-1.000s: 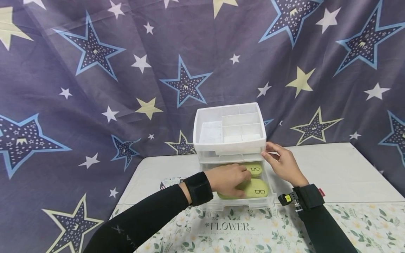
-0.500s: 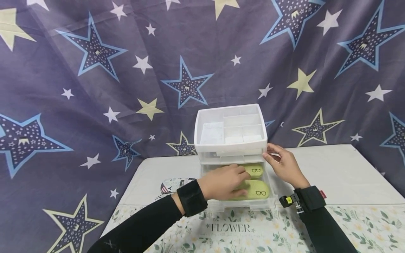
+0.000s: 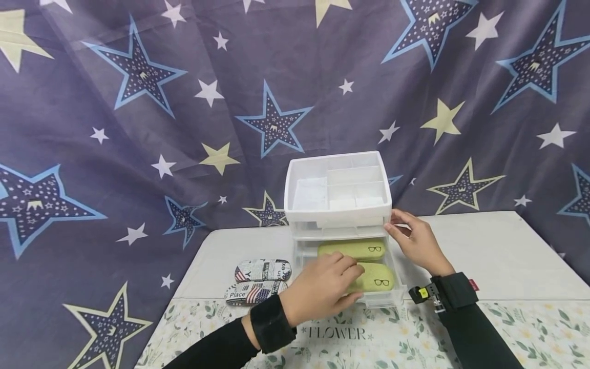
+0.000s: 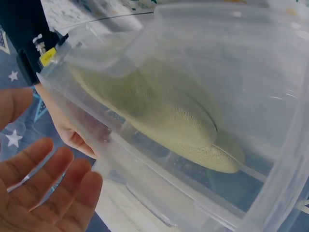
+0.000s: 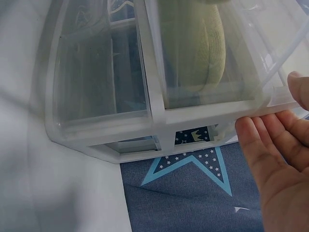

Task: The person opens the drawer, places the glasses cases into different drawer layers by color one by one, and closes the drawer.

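Observation:
A white and clear plastic drawer organizer [image 3: 338, 207] stands on the table with its lower drawer [image 3: 384, 299] pulled out. Inside lie two green glasses cases, a rear one [image 3: 352, 249] and a front one [image 3: 375, 277], both printed with a pair of glasses. My left hand [image 3: 322, 288] is over the front left of that drawer, partly covering the front case in the head view. Its fingers are spread and hold nothing in the left wrist view. With thumb and fingertips, my right hand [image 3: 417, 243] holds the organizer's right front corner.
Left of the organizer, two newsprint-patterned glasses cases, one behind [image 3: 264, 270] and one in front [image 3: 255, 293], lie side by side. The organizer's top is a divided open tray [image 3: 309, 192]. A floral mat [image 3: 530, 328] covers the table's near part; a starry curtain [image 3: 322, 61] hangs behind.
My left hand has drawn back from the drawer, toward me and slightly left, uncovering more of the green cases and the newsprint-patterned cases. The right hand stays at the organizer's corner.

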A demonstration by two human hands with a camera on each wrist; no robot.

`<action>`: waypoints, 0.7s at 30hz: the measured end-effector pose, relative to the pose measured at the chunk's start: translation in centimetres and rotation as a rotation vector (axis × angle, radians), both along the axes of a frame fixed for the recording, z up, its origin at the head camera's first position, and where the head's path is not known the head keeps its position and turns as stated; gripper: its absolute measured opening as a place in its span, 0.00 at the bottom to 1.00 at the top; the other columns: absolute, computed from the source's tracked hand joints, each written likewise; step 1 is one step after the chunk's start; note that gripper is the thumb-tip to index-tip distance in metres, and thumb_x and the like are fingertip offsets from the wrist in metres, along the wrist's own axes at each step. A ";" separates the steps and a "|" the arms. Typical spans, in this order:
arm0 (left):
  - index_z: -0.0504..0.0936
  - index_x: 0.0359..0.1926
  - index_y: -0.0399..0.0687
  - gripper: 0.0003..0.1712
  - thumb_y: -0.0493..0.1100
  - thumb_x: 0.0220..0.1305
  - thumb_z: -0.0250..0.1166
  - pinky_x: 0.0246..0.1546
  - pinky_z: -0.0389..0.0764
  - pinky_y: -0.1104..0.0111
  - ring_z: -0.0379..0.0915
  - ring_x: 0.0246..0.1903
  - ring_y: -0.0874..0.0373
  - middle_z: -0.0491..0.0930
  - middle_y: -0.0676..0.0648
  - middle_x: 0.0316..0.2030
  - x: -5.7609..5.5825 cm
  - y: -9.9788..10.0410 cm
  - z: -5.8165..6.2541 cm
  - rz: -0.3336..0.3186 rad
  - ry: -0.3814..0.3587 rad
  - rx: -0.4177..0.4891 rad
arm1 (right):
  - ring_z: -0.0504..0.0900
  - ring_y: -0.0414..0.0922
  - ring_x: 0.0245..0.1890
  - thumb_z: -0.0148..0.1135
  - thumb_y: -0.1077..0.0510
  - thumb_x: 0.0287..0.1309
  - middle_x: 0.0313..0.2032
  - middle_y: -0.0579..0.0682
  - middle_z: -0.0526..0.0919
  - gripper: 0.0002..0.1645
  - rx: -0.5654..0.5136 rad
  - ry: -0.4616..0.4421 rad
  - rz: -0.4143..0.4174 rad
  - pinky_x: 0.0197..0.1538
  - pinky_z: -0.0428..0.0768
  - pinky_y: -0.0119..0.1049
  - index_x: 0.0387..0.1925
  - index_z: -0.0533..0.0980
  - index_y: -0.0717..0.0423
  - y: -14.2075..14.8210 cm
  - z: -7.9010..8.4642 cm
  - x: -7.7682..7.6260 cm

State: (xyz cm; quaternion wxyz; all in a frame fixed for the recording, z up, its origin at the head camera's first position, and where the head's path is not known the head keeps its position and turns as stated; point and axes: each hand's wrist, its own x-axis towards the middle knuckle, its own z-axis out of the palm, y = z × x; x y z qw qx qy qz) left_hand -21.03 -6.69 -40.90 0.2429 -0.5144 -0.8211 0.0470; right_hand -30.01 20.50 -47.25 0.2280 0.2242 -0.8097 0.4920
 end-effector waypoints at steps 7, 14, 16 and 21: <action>0.81 0.53 0.46 0.24 0.54 0.62 0.73 0.42 0.81 0.71 0.75 0.41 0.58 0.81 0.52 0.43 1.9 0.0 -1.8 0.009 0.161 0.070 | 0.77 0.28 0.49 0.63 0.61 0.71 0.49 0.58 0.83 0.21 0.001 0.000 -0.006 0.57 0.81 0.21 0.62 0.76 0.64 -0.1 -0.3 0.1; 0.84 0.48 0.44 0.13 0.41 0.75 0.54 0.34 0.79 0.74 0.74 0.37 0.59 0.81 0.51 0.41 3.2 -0.1 -3.8 -0.007 0.347 0.070 | 0.80 0.35 0.50 0.63 0.61 0.71 0.49 0.57 0.83 0.20 0.003 0.012 -0.004 0.57 0.80 0.20 0.61 0.77 0.63 -0.1 -0.2 0.0; 0.85 0.48 0.44 0.18 0.37 0.77 0.47 0.34 0.79 0.74 0.75 0.37 0.59 0.81 0.50 0.41 3.3 -0.1 -4.4 -0.008 0.384 0.064 | 0.80 0.35 0.50 0.63 0.61 0.71 0.49 0.58 0.83 0.20 0.000 0.014 -0.002 0.56 0.80 0.19 0.61 0.77 0.63 -0.1 -0.2 0.0; 0.86 0.45 0.44 0.20 0.32 0.76 0.46 0.34 0.81 0.72 0.77 0.36 0.58 0.83 0.49 0.39 3.3 -0.3 -5.8 -0.026 0.475 0.083 | 0.78 0.31 0.50 0.63 0.61 0.71 0.50 0.58 0.83 0.21 0.002 0.007 0.000 0.56 0.80 0.18 0.62 0.76 0.64 -0.1 -0.2 0.0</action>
